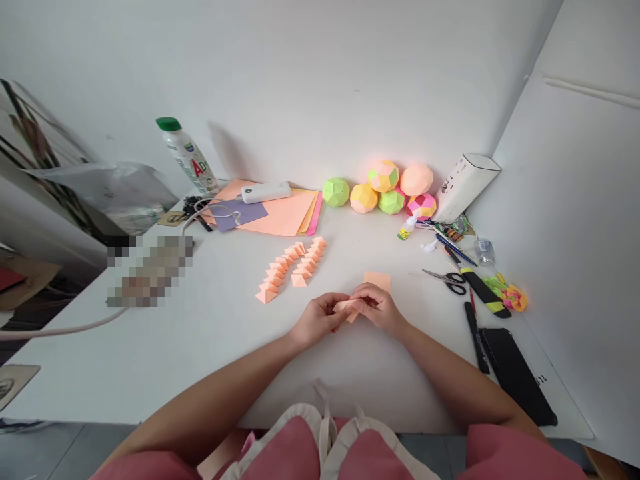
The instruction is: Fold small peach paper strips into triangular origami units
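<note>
Bright, even daylight; soft shadows, wide-angle bowing at edges.

The left forearm [215, 393] and right forearm [450, 373], both bare, come up from the lower corners with the elbows spread wide and converge toward the middle. The left hand [320, 320] lies with its back up, fingers curled and thumb pinched against them. The right hand [381, 308] is just beside it. Its fingers are bent into a closed pinch that meets the left fingertips, and its wrist is turned slightly inward.

Left of the held paper [347, 307] lie folded pieces [290, 267], scissors [449, 279] right
</note>
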The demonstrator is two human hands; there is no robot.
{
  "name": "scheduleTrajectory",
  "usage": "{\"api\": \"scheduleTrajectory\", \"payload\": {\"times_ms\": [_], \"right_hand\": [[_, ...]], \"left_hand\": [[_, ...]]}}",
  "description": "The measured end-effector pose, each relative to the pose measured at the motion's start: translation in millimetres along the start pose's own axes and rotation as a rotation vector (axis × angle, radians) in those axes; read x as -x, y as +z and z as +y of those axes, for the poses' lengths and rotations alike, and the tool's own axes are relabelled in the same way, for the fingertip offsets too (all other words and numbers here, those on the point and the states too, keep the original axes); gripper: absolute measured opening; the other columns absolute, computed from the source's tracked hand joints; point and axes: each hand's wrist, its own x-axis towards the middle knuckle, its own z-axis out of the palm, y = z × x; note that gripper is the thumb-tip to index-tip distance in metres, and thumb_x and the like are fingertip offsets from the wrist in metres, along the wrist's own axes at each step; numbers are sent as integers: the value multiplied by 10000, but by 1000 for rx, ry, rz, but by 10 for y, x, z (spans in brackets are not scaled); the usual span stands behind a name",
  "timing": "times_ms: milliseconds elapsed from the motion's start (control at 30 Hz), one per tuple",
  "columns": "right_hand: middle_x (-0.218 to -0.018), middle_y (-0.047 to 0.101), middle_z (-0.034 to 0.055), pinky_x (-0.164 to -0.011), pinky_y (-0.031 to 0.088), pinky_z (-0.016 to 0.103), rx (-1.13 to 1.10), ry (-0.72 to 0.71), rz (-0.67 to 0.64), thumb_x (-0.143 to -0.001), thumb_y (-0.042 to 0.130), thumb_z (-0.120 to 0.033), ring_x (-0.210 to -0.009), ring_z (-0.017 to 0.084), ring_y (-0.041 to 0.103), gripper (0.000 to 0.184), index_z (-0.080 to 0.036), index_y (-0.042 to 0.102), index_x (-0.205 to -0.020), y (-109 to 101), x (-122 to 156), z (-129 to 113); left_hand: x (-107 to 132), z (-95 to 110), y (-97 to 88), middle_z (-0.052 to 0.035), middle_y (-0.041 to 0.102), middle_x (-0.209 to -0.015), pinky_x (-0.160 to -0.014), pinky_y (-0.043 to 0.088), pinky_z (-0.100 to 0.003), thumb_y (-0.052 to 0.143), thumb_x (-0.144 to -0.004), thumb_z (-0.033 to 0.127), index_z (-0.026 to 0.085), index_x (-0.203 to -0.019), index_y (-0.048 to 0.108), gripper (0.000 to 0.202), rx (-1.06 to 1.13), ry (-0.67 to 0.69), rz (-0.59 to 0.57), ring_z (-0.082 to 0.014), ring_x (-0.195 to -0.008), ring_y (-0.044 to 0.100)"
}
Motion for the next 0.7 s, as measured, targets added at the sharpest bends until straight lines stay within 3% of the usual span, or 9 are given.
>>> {"api": "scheduleTrajectory", "payload": {"times_ms": [200,400,600,700], "right_hand": [[-869,672,69,-678,487,301,13,133,-54,-785,604,-354,-769,166,609,223,-173,654,-905,6,34,26],[-841,703,61,-640,498,286,12,126,-48,-785,600,-378,-728,165,633,249,-179,691,-904,27,45,34],[-844,708,69,-658,517,305,31,131,20,-787,590,-382,-740,181,650,254,-179,696,-895,23,55,53],[-827,705,68,-648,518,296,14,160,-1,-782,593,-387,-725,177,650,261,-171,699,-880,18,56,31]], "left_hand": [[-13,-29,8,11,549,-626,-456,391,-202,641,-711,461,134,-949,591,407,39,-1,30,-65,-485,452],[-12,-51,12,40,523,-570,-460,410,-219,673,-669,466,131,-914,564,429,86,15,118,-67,-451,466],[-4,-16,-1,54,508,-531,-486,421,-222,674,-675,450,144,-1037,552,489,-30,-16,62,-92,-482,512],[-2,22,4,50,514,-507,-479,408,-218,649,-695,465,141,-992,568,446,-33,-34,49,-91,-470,503]]}}
